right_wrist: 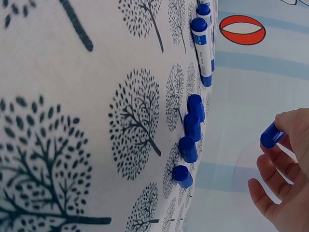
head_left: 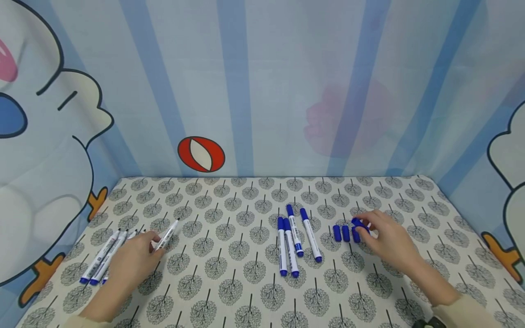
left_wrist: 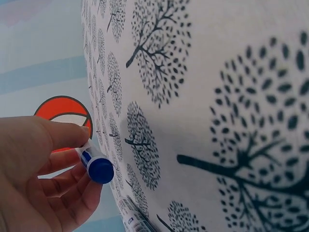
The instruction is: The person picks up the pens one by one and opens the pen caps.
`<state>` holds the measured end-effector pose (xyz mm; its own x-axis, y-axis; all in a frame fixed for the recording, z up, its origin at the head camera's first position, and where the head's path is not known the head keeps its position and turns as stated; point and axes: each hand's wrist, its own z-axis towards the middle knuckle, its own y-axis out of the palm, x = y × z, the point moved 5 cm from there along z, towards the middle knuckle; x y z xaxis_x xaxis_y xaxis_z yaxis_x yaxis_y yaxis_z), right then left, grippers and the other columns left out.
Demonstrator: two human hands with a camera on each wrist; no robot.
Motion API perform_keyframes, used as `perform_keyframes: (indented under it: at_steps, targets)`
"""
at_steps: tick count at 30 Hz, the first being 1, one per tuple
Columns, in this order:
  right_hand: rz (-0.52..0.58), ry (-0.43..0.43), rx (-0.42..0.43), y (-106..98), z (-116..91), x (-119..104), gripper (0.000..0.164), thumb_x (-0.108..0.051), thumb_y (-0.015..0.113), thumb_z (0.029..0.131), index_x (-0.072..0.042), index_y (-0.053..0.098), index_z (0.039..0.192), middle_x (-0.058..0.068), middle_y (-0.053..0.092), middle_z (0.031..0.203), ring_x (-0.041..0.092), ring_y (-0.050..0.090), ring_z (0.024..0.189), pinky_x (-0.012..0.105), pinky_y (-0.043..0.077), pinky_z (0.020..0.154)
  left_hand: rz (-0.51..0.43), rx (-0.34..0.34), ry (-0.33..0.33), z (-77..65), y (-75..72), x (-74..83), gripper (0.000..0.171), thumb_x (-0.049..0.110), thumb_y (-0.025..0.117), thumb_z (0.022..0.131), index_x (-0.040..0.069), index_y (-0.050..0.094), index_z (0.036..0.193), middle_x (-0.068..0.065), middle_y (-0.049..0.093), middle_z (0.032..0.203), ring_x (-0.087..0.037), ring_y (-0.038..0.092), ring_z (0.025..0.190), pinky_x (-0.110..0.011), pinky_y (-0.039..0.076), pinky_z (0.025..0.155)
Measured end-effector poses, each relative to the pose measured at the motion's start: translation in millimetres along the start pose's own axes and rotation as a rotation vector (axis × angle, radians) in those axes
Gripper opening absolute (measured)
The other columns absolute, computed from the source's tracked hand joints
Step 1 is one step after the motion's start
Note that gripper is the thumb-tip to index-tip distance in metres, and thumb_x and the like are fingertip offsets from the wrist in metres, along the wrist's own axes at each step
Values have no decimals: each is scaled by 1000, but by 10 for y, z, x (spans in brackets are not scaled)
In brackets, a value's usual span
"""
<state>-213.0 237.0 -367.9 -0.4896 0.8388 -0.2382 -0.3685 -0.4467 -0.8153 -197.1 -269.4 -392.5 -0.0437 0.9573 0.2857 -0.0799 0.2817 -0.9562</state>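
My left hand (head_left: 134,258) pinches a white marker (head_left: 167,234) at the left; its dark tip is bare and points away from me. The blue end of that marker faces the camera in the left wrist view. Beside and partly behind this hand lie several uncapped markers (head_left: 100,256) in a row, some hidden by the hand. At the right, my right hand (head_left: 389,242) pinches a blue marker cap (right_wrist: 271,135) between thumb and fingers, above the table. Several more blue caps (right_wrist: 187,149) stand in a row on the cloth next to that hand.
Several capped blue-and-white markers (head_left: 311,234) lie side by side in the middle of the table, between the hands. The tablecloth (head_left: 221,300) has a tree print. A striped curtain (head_left: 275,91) rises at the table's back edge, with more printed fabric at both sides.
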Motion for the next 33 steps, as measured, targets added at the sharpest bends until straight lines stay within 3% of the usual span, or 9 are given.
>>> perform_keyframes:
  at_steps: [6, 26, 33]
  targets:
    - [-12, -5, 6, -21, 2, 14, 31, -9, 70, 76, -6, 64, 106, -1, 59, 82, 13, 53, 72, 22, 42, 55, 4, -15, -42, -27, -6, -42, 33, 20, 68, 78, 1, 61, 105, -5, 60, 77, -15, 49, 55, -28, 38, 43]
    - [-8, -6, 11, -32, -12, 15, 30, -8, 70, 75, -4, 64, 104, -1, 58, 81, 14, 53, 71, 21, 42, 53, 47, -51, -75, -58, 3, -174, 21, 18, 67, 77, 3, 61, 89, -2, 52, 63, -17, 44, 48, -29, 35, 39]
    - [-6, -10, 17, -31, -23, 26, 30, -7, 70, 74, -4, 64, 104, -1, 59, 81, 14, 54, 72, 24, 45, 56, 39, -111, -117, -52, 23, -228, 24, 19, 65, 78, 1, 61, 93, -5, 57, 69, -18, 46, 50, -30, 37, 40]
